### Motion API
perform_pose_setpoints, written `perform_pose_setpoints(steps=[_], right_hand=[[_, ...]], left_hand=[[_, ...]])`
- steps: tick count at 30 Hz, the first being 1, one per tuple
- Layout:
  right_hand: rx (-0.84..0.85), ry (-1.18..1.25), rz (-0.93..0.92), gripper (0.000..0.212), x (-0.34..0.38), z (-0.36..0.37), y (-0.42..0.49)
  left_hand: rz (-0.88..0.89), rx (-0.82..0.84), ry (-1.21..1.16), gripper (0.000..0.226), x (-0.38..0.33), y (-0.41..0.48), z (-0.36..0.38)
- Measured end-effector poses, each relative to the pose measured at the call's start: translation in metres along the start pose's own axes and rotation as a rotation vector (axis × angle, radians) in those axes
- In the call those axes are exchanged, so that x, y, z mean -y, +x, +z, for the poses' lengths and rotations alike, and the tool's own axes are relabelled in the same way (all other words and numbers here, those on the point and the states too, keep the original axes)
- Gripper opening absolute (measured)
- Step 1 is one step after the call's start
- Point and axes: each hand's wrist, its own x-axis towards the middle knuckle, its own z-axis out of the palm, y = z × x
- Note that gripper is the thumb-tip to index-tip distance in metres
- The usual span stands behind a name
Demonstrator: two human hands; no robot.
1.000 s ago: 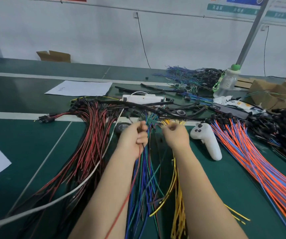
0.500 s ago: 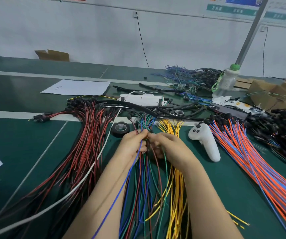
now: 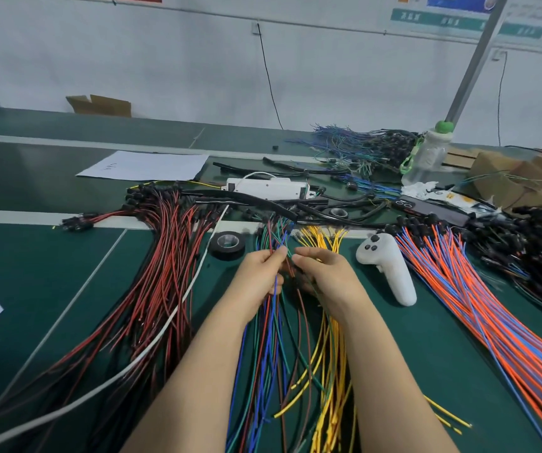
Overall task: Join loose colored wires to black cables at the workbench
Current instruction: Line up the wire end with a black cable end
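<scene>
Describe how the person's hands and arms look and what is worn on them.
The left hand and right hand are bare: no gloves, no rings that show. The left forearm and right forearm are uncovered down to the picture's edge: no sleeve, watch or band in view.

Assembly workshop: wire bundles (image 3: 152,276) cover green workbench (image 3: 34,289).

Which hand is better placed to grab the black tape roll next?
Left, likely. The left hand sits just beside the black tape roll; the right hand is across the mixed wires, nearer the white controller.
</scene>
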Motion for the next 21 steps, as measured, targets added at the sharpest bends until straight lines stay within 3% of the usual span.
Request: perform_pose_setpoints(steps=[6, 17, 21], right_hand=[[0.067, 0.018, -0.023, 0.01, 0.001, -0.003, -0.001], [0.094, -0.011, -0.046, 0.016, 0.006, 0.004, -0.008], [0.109, -0.132, -0.098, 0.013, 0.002, 0.009, -0.007]], left_hand=[[0.039, -0.046, 0.074, 0.02, 0.0, 0.0, -0.001], [-0.073, -0.056, -0.297, 0.012, -0.01, -0.003, -0.003], [-0.128, -0.049, -0.478, 0.021, -0.016, -0.004, -0.007]])
